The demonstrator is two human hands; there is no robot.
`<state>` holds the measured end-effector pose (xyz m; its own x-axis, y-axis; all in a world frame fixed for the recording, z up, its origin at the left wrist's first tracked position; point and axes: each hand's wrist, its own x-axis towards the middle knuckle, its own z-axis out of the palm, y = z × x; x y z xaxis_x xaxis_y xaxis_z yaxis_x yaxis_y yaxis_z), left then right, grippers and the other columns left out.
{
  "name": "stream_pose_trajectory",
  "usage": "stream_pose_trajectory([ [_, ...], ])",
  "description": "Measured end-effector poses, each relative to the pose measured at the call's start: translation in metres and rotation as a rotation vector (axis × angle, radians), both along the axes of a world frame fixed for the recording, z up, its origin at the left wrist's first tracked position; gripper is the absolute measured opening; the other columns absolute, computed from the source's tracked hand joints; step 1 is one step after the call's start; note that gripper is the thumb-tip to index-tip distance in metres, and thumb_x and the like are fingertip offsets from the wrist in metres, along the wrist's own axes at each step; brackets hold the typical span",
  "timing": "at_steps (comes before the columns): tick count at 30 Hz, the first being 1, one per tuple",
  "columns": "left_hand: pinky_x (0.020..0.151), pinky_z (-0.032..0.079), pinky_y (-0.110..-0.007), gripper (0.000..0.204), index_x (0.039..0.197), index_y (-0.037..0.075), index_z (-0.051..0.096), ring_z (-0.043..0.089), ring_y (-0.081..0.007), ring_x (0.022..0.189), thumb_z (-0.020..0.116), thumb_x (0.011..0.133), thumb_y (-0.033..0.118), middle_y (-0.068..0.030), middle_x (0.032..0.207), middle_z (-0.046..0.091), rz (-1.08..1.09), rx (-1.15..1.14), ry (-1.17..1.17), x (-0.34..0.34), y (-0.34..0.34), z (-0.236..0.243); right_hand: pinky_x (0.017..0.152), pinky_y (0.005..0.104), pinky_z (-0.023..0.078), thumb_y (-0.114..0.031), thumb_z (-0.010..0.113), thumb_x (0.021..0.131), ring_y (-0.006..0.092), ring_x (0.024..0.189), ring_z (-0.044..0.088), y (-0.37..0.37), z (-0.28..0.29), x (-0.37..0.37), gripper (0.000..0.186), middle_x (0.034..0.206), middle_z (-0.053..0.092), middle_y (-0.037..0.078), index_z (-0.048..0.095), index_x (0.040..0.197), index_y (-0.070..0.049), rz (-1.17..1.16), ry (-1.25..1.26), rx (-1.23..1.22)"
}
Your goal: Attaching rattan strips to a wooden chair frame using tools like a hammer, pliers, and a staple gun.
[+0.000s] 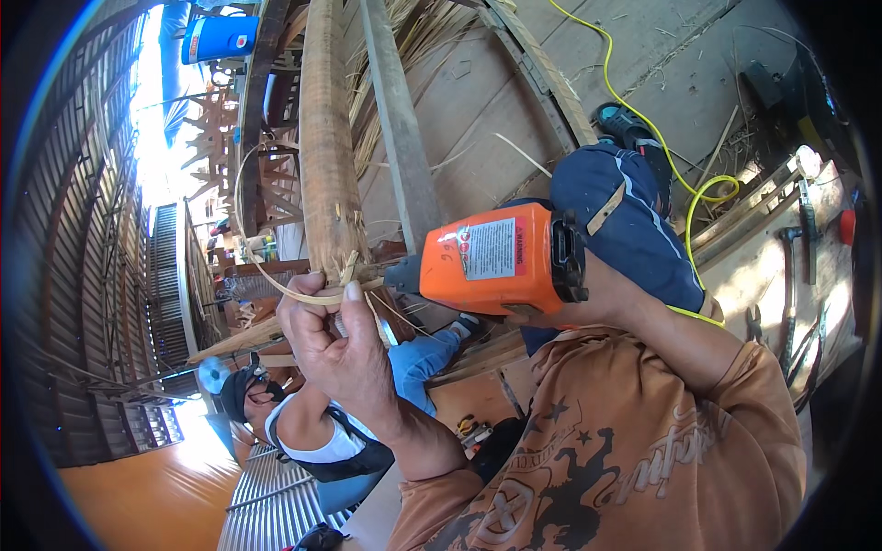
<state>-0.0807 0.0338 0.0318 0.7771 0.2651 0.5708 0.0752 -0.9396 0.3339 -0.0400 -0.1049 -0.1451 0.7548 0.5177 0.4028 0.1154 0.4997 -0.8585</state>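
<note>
My left hand (pixel 344 354) pinches a thin pale cane strip (pixel 262 273) between thumb and fingers, against the near end of a thick round wooden pole (pixel 326 119). The strip bends across the pole end and curls away to the left. My right hand (pixel 597 294), mostly hidden behind the tool, grips an orange nail gun (pixel 487 262). Its dark nose points left, close by the strip and the pole end; whether it touches cannot be seen. Frayed bits of cane stick up at the pole end.
A grey wooden bar (pixel 400 119) runs beside the pole, with loose cane strips beyond it. A yellow hose (pixel 689 220) winds past my leg. Hand tools (pixel 790 275) lie on a board at the right. Another person (pixel 322 427) in a white top works nearby at lower left.
</note>
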Motion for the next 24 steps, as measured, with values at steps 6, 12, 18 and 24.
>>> stream_pose_trajectory([
  [6,0.068,0.041,-0.018,0.005,0.08,-0.003,0.055,0.05,-0.008,0.08,0.06,0.079,-0.003,-0.0068,0.105,0.05,0.005,-0.029,0.018,-0.001,0.001,0.0,0.085,0.0316,0.045,-0.008,0.074,0.063,0.0163,0.09,0.057,0.001,-0.001,0.001,0.05,0.099,0.062,0.007,0.054,0.109,-0.005,0.015,0.022,0.038],
  [12,0.069,0.042,-0.019,0.005,0.083,-0.003,0.054,0.05,-0.0079,0.082,0.059,0.081,-0.004,-0.0062,0.106,0.049,0.011,-0.045,0.017,-0.001,0.003,-0.001,0.085,0.0324,0.045,-0.011,0.074,0.064,0.0182,0.092,0.058,0.003,-0.001,0.005,0.048,0.1,0.062,0.008,0.055,0.109,-0.006,0.02,-0.018,0.018],
  [18,0.069,0.042,-0.019,0.005,0.084,-0.004,0.054,0.05,-0.0076,0.082,0.059,0.081,-0.004,-0.0061,0.106,0.048,0.024,-0.052,0.019,-0.004,0.006,-0.003,0.085,0.0334,0.045,-0.017,0.072,0.069,0.0222,0.091,0.058,0.003,0.002,0.007,0.044,0.1,0.061,0.01,0.055,0.109,-0.008,-0.03,-0.108,-0.018],
  [24,0.041,0.043,-0.015,0.01,0.09,-0.001,0.052,0.052,-0.0045,0.055,0.06,0.085,0.004,-0.0047,0.099,0.052,-0.024,0.058,0.017,-0.004,0.018,-0.004,0.085,0.0329,0.045,-0.02,0.071,0.071,0.0233,0.092,0.059,-0.005,0.004,0.004,0.044,0.101,0.061,0.011,0.055,0.111,-0.009,-0.017,-0.042,-0.015],
])
